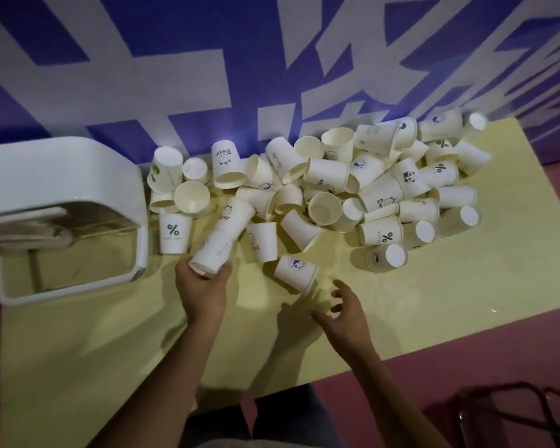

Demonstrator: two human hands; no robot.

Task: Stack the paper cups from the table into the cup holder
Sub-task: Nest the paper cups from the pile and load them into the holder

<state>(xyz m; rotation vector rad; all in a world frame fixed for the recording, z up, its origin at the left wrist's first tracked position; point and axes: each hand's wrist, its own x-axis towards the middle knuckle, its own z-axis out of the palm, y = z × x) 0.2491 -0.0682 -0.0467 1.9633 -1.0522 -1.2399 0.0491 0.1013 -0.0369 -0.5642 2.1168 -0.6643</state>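
The left hand (204, 282) curls round the near end of a nested cup stack (227, 231) — seemingly angled to receive more — while the right hand (340, 315), fingers spread, hovers by a loose cup (294, 273) on the table (78, 334).

One head cam, wide-angle, sits above the near edge of the table (94, 350), facing forward and steeply down; close range, wall (143, 76) fills top.

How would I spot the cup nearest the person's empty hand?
On the yellow table, look at the near edge of the heap of paper cups. Just beyond the fingers of the right hand one cup lies tilted, apart from the rest. It alone there bears a small round blue mark; its neighbours show black print.
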